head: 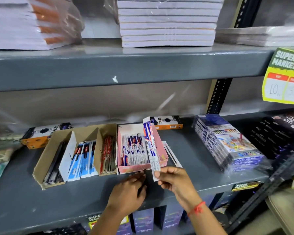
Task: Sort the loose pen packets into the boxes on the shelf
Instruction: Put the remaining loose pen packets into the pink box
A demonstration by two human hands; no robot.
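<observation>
A pink box (161,146) on the grey shelf (193,150) holds several white, blue and red pen packets. My right hand (175,180) pinches the near end of one such pen packet (151,145), which slants up over the box's right side. My left hand (129,189) rests flat on the shelf just in front of the pink box, fingers spread, holding nothing. To the left stand a box of red pens (107,150), a box of blue packets (83,158) and a brown box with dark pens (54,163). One loose packet (171,155) lies right of the pink box.
Orange and black cartons (41,134) (166,123) lie behind the boxes. Wrapped colour-pencil packs (227,143) are stacked at the right, dark boxes (278,133) beyond them. Notebook stacks (168,22) fill the shelf above. A yellow price tag (283,77) hangs at upper right.
</observation>
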